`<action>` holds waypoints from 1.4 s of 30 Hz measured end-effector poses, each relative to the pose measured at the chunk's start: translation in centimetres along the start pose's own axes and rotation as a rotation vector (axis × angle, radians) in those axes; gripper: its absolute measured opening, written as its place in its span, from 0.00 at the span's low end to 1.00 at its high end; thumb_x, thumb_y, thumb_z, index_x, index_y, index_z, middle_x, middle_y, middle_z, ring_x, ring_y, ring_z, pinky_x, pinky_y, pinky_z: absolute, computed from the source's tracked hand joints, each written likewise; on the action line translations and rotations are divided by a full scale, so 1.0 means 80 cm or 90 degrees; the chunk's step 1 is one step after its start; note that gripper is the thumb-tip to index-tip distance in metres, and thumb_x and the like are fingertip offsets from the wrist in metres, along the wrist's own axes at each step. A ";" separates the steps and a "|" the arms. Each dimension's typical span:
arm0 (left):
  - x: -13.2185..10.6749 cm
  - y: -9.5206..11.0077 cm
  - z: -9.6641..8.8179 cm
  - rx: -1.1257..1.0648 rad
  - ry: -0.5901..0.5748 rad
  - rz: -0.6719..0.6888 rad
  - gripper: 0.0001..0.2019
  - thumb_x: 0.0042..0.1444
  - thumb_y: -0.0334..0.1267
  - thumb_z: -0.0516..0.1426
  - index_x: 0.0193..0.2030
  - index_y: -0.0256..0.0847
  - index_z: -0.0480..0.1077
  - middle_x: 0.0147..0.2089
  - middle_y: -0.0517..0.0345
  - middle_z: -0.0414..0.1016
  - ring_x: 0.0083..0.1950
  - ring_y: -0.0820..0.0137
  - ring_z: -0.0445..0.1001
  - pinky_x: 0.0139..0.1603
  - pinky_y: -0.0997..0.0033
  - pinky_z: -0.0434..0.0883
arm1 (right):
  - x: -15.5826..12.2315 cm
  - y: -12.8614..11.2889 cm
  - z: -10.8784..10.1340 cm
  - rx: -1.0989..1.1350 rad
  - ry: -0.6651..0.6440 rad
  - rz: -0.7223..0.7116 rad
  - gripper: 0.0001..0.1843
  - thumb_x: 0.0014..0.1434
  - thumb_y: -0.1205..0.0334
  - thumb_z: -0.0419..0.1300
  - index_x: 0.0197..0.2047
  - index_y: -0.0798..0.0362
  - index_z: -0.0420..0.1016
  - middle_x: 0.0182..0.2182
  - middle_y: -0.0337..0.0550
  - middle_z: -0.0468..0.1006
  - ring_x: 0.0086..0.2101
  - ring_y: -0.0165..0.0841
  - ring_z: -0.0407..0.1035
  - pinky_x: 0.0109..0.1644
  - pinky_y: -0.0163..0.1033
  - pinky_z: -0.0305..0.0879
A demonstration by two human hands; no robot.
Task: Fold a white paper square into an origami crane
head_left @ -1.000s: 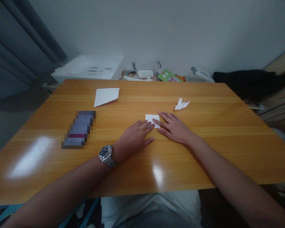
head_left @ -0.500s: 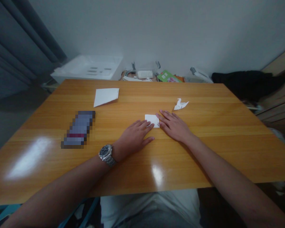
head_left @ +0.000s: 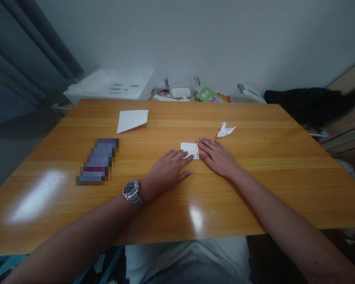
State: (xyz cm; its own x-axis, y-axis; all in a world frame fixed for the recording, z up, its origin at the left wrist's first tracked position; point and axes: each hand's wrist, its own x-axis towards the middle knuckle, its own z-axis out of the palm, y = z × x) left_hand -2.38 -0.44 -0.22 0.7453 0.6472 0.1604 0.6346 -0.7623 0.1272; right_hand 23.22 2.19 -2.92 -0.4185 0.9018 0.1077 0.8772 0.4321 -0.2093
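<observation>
A small white piece of paper [head_left: 189, 148] with a row of punched holes along its right edge lies flat on the wooden table [head_left: 225, 205]. Fingers of my left hand [head_left: 169, 167] rest on its lower left part, stretched out, with the thumb spread to the side. My right hand [head_left: 219, 157] lies flat with spread fingers just beyond the punched edge, its fingertips at or beside that edge. Behind my right hand stands a folded paper bird [head_left: 225, 130]. A watch [head_left: 133, 192] is on my left wrist.
A larger folded white sheet [head_left: 132, 120] lies at the back left of the table. Nearer me on the left is a pixelated, phone-shaped thing [head_left: 99, 161]. Past the far edge are a white plastic tray [head_left: 115, 83], a green booklet [head_left: 209, 95] and dark cloth [head_left: 307, 104].
My right fingers have shifted very slightly right, off the paper's punched edge. My left hand and the paper stay almost where they were.
</observation>
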 end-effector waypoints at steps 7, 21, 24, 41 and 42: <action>-0.001 -0.006 0.004 -0.007 0.010 0.007 0.26 0.72 0.51 0.48 0.70 0.41 0.63 0.69 0.46 0.65 0.70 0.57 0.64 0.74 0.53 0.57 | -0.006 0.001 -0.008 0.017 -0.001 -0.078 0.29 0.75 0.47 0.42 0.74 0.45 0.58 0.74 0.41 0.54 0.72 0.42 0.48 0.73 0.61 0.46; 0.000 -0.025 -0.011 0.051 0.016 0.001 0.24 0.72 0.51 0.48 0.65 0.42 0.69 0.63 0.47 0.71 0.62 0.56 0.70 0.66 0.54 0.64 | -0.008 -0.003 -0.024 0.116 0.009 -0.209 0.24 0.72 0.48 0.52 0.65 0.46 0.72 0.68 0.48 0.66 0.69 0.45 0.58 0.71 0.62 0.52; 0.000 -0.025 -0.011 0.048 0.017 -0.024 0.23 0.72 0.51 0.48 0.65 0.40 0.69 0.62 0.46 0.72 0.61 0.56 0.71 0.64 0.54 0.66 | -0.009 -0.005 -0.024 0.132 0.012 -0.249 0.23 0.70 0.48 0.56 0.63 0.47 0.75 0.67 0.49 0.69 0.68 0.46 0.60 0.71 0.62 0.53; -0.003 -0.031 -0.003 0.014 -0.006 -0.015 0.25 0.72 0.51 0.48 0.69 0.41 0.65 0.69 0.46 0.67 0.67 0.57 0.68 0.67 0.56 0.65 | -0.016 -0.017 -0.024 0.167 0.004 -0.265 0.29 0.66 0.44 0.60 0.65 0.51 0.73 0.64 0.55 0.71 0.63 0.46 0.67 0.68 0.57 0.62; -0.002 -0.030 -0.003 0.011 -0.003 -0.013 0.25 0.73 0.50 0.48 0.69 0.40 0.65 0.69 0.47 0.67 0.67 0.58 0.68 0.68 0.56 0.65 | -0.016 -0.017 -0.024 0.169 0.005 -0.264 0.29 0.66 0.45 0.61 0.64 0.51 0.74 0.64 0.56 0.72 0.63 0.46 0.68 0.68 0.56 0.63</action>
State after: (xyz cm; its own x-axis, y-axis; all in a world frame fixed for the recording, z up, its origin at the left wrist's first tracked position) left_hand -4.11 1.27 -0.32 0.7333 0.6623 0.1540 0.6528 -0.7491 0.1128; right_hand 22.99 0.42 -0.92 -0.7169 0.6541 0.2410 0.5464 0.7420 -0.3885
